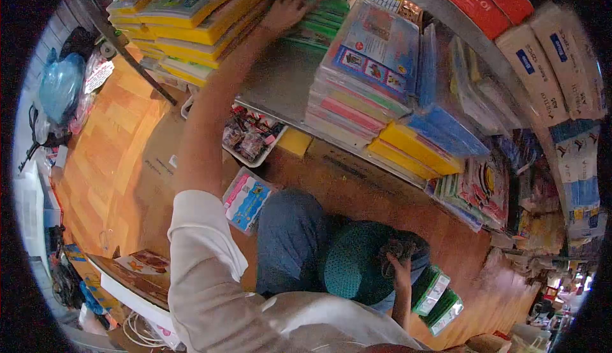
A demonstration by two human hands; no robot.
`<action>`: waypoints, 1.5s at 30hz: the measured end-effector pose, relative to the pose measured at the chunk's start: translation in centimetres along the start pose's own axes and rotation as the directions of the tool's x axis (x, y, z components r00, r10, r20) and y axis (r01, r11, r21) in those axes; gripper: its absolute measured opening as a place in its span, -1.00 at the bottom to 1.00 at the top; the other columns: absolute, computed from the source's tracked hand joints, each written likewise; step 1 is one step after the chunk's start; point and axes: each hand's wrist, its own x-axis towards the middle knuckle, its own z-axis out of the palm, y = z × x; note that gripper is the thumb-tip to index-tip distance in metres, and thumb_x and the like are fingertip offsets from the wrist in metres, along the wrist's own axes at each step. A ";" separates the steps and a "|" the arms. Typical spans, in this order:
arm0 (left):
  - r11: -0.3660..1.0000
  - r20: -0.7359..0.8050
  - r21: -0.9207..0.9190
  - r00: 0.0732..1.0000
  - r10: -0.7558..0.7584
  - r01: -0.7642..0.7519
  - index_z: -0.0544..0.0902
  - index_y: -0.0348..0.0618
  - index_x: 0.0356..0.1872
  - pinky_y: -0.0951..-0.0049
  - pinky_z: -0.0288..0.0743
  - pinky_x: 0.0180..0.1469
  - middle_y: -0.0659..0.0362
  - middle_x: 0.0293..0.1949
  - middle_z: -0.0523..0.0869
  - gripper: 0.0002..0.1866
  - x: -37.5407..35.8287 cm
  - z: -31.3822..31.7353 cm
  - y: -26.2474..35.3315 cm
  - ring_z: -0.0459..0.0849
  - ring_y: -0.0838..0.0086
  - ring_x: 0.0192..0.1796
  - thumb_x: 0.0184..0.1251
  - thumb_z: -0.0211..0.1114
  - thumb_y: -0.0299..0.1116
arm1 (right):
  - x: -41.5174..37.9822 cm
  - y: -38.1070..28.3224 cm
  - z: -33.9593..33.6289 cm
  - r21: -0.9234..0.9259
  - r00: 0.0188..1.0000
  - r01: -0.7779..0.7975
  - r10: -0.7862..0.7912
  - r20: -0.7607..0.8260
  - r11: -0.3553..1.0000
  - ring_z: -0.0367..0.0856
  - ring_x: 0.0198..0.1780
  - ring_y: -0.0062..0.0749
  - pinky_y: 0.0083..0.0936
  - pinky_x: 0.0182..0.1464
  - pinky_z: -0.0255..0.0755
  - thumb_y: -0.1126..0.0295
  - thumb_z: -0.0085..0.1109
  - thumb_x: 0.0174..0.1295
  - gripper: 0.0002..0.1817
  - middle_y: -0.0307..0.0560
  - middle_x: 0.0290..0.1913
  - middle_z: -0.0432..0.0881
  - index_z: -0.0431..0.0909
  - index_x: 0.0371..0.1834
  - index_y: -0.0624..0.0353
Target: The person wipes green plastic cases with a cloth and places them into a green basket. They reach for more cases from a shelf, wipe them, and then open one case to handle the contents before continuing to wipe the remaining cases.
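The left hand extends over green packs lying on the shelf; blur makes its grip impossible to tell. The right hand, below the shelf, appears to grasp a dark bundle.

A lane of bare metal shelf is lying between the yellow-edged books and the plastic-wrapped book stack, with green packets closing its far end and the left hand occupying the far left corner. Below, a white basket is blocking the left, while wooden floor is leaving room farther right.
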 end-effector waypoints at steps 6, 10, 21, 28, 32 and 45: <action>0.991 -0.118 0.100 0.990 -0.077 0.090 0.02 0.02 0.49 -0.11 0.26 0.27 0.04 0.28 0.37 -0.13 0.2 2.4 -0.2 0.30 0.12 0.35 0.13 0.23 -0.35 | 0.3 0.1 0.3 0.025 0.995 0.089 -0.090 0.031 0.996 0.58 0.02 -0.28 -0.40 0.10 0.45 0.51 0.24 0.15 -0.52 -0.07 0.02 0.58 0.39 0.17 0.22; 0.991 -0.037 0.117 0.998 -0.057 0.061 0.17 0.01 0.43 -0.11 0.21 0.29 0.04 0.23 0.41 -0.24 -0.9 0.2 0.0 0.34 0.17 0.32 0.14 0.23 -0.33 | -0.1 -0.9 0.6 -0.058 0.996 0.063 -0.060 0.062 0.996 0.56 0.05 -0.30 -0.41 0.12 0.42 0.50 0.24 0.16 -0.52 -0.08 0.02 0.58 0.39 0.17 0.23; 0.984 0.018 0.170 0.998 -0.058 0.054 0.18 0.04 0.42 -0.09 0.15 0.33 0.03 0.30 0.36 -0.30 -5.7 -4.9 1.4 0.35 0.17 0.31 0.19 0.12 -0.37 | -0.6 -0.4 0.5 -0.059 0.988 0.142 -0.138 0.065 0.988 0.56 0.02 -0.34 -0.46 0.11 0.39 0.50 0.28 0.14 -0.53 -0.11 0.00 0.58 0.43 0.14 0.23; 0.994 -0.045 0.051 0.994 -0.097 0.099 0.20 0.05 0.42 -0.10 0.15 0.32 0.01 0.26 0.41 -0.31 -9.8 -10.0 3.0 0.38 0.16 0.29 0.18 0.10 -0.35 | -1.0 -0.4 0.5 -0.004 0.975 0.169 -0.167 0.144 0.986 0.55 0.08 -0.39 -0.44 0.16 0.39 0.44 0.34 0.11 -0.50 -0.13 0.05 0.59 0.43 0.15 0.22; 0.997 -0.063 -0.010 0.995 -0.073 0.072 0.20 0.07 0.42 -0.09 0.16 0.32 0.01 0.25 0.41 -0.29 -12.7 -12.5 3.8 0.38 0.17 0.28 0.17 0.12 -0.33 | -1.2 -0.8 0.5 -0.055 0.973 0.157 -0.145 0.181 0.986 0.57 0.01 -0.42 -0.48 0.11 0.38 0.49 0.27 0.15 -0.59 -0.16 -0.05 0.63 0.49 0.11 0.22; 0.954 -0.075 -0.206 0.968 -0.239 0.220 0.27 0.13 0.36 -0.05 0.11 0.33 0.06 0.23 0.41 -0.03 -20.9 -21.4 6.5 0.34 0.16 0.31 -0.23 0.52 -0.17 | -1.5 0.7 -0.3 -0.065 0.938 0.274 -0.251 0.238 0.960 0.56 0.02 -0.41 -0.46 0.12 0.38 0.42 0.32 0.14 -0.56 -0.14 0.00 0.62 0.49 0.10 0.23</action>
